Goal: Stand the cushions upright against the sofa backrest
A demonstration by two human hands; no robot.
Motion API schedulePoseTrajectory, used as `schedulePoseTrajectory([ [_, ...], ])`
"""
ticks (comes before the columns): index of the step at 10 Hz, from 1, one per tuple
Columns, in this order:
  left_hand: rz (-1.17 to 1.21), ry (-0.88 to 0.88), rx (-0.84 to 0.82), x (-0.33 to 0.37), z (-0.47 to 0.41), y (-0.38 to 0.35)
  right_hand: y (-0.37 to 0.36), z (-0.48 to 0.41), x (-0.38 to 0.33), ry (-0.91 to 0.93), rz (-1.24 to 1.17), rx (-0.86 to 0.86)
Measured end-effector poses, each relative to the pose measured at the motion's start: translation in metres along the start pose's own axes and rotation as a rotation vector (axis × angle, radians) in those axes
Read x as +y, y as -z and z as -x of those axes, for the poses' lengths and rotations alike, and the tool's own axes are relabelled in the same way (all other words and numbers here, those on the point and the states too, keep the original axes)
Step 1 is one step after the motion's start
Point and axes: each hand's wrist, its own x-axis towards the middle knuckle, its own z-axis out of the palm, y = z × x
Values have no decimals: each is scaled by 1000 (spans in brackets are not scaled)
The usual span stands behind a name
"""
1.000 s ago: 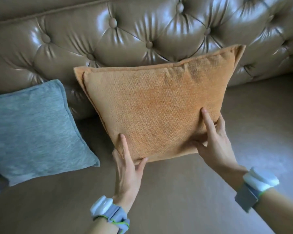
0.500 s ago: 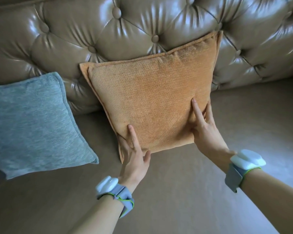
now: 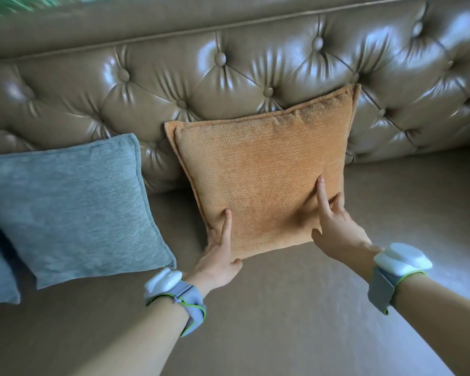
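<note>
orange cushion (image 3: 261,175) upright against sofa backrest (image 3: 201,85) | left hand (image 3: 217,264) fingers (image 3: 226,223) clamped on its lower-left corner | right hand (image 3: 339,232) fingers clamped on lower-right edge, forefinger flat on face

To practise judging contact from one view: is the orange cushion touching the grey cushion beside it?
Apart. In the head view, a strip of sofa backrest and seat shows between the orange cushion and the grey cushion.
</note>
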Motion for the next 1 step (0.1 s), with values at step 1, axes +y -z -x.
schedulePoseTrajectory([
  [1, -58, 7, -113, -2, 13, 37, 17, 11, -26, -56, 109, -113],
])
